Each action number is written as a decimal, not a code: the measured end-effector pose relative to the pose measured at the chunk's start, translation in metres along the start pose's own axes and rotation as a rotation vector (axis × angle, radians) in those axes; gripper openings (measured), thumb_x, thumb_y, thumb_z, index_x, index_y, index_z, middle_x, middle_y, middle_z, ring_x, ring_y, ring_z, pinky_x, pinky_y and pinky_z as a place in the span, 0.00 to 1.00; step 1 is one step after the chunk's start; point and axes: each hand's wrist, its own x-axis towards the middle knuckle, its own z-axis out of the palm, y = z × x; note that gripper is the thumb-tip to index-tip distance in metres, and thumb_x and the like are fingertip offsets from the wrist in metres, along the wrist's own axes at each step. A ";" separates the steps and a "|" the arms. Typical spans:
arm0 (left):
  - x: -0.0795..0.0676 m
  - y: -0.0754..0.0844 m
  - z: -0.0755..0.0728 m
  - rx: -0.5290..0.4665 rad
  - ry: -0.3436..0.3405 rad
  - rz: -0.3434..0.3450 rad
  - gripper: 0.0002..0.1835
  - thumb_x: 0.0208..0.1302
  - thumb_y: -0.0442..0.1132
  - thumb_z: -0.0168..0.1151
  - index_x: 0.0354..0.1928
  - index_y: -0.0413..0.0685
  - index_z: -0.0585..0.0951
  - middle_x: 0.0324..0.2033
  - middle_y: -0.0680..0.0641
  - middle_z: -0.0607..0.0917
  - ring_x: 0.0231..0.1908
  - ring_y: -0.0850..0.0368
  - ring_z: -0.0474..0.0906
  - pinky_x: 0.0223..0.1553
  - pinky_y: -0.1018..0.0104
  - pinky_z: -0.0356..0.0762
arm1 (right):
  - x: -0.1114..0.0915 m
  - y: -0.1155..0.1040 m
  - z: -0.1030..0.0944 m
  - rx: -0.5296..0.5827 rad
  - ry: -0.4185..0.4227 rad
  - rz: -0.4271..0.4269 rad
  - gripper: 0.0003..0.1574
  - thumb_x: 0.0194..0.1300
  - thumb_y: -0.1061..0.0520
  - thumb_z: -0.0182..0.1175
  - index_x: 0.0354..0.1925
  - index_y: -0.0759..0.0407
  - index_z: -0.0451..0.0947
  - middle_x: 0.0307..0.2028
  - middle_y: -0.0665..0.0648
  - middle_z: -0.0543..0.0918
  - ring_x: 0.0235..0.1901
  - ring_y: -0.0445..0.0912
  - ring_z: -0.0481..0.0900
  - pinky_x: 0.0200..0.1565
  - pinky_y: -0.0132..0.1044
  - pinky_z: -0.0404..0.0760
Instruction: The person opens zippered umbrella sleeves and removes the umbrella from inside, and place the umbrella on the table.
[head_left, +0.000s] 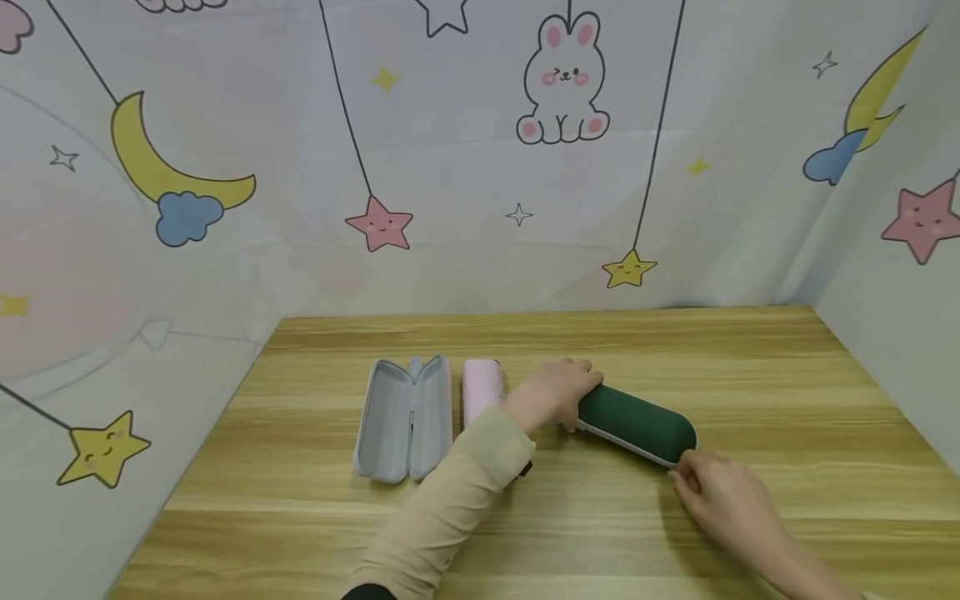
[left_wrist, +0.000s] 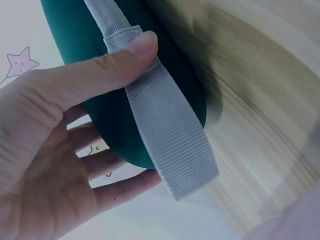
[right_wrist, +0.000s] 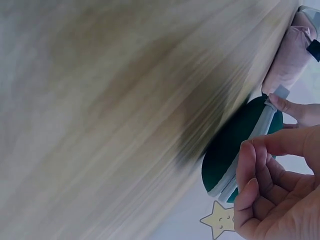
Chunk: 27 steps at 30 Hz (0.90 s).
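Note:
A dark green zip case [head_left: 641,421] with a pale grey zipper lies slantwise over the table's middle. My left hand [head_left: 555,392] grips its left end; in the left wrist view, the thumb [left_wrist: 142,45] presses the grey fabric tab [left_wrist: 172,135] while the fingers reach round the green side. At the other end, my right hand [head_left: 723,496] has curled fingers and pinches at the zipper edge. In the right wrist view its fingertips meet the grey zipper band [right_wrist: 230,177]; any pull there is hidden by the fingers. The case appears closed along the visible seam.
Left of my left forearm, a grey-lined hard case [head_left: 386,417] lies open. Beside it is a pink pouch [head_left: 482,387], partly behind the left sleeve, with a black piece [right_wrist: 314,49] on it. A patterned cloth [head_left: 465,167] hangs behind the wooden table [head_left: 600,542].

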 end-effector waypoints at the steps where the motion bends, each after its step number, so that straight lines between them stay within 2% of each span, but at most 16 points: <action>1: 0.000 0.001 0.000 0.009 -0.002 -0.002 0.38 0.50 0.46 0.75 0.65 0.58 0.70 0.57 0.54 0.75 0.56 0.57 0.74 0.55 0.66 0.75 | 0.000 -0.001 0.000 0.000 -0.004 0.003 0.10 0.54 0.63 0.67 0.22 0.52 0.76 0.16 0.44 0.67 0.16 0.34 0.58 0.18 0.28 0.57; 11: 0.002 0.004 0.000 0.048 -0.016 -0.023 0.42 0.49 0.48 0.75 0.67 0.60 0.68 0.62 0.55 0.72 0.60 0.57 0.71 0.58 0.67 0.73 | 0.003 -0.009 0.002 -0.017 -0.024 0.018 0.08 0.55 0.62 0.67 0.23 0.53 0.78 0.15 0.44 0.68 0.15 0.36 0.59 0.18 0.30 0.58; 19: 0.003 0.008 -0.002 0.044 -0.025 -0.031 0.42 0.48 0.47 0.76 0.67 0.62 0.68 0.62 0.55 0.72 0.60 0.56 0.71 0.56 0.65 0.75 | 0.010 -0.018 0.004 -0.020 -0.071 0.027 0.14 0.58 0.60 0.64 0.19 0.51 0.73 0.13 0.44 0.61 0.14 0.37 0.57 0.17 0.30 0.54; 27: 0.002 0.009 -0.004 0.066 -0.032 -0.041 0.44 0.46 0.47 0.77 0.67 0.62 0.67 0.62 0.55 0.72 0.59 0.56 0.71 0.53 0.64 0.77 | 0.019 -0.027 0.008 -0.027 -0.083 0.007 0.21 0.59 0.61 0.63 0.15 0.49 0.66 0.11 0.44 0.59 0.14 0.38 0.57 0.17 0.32 0.55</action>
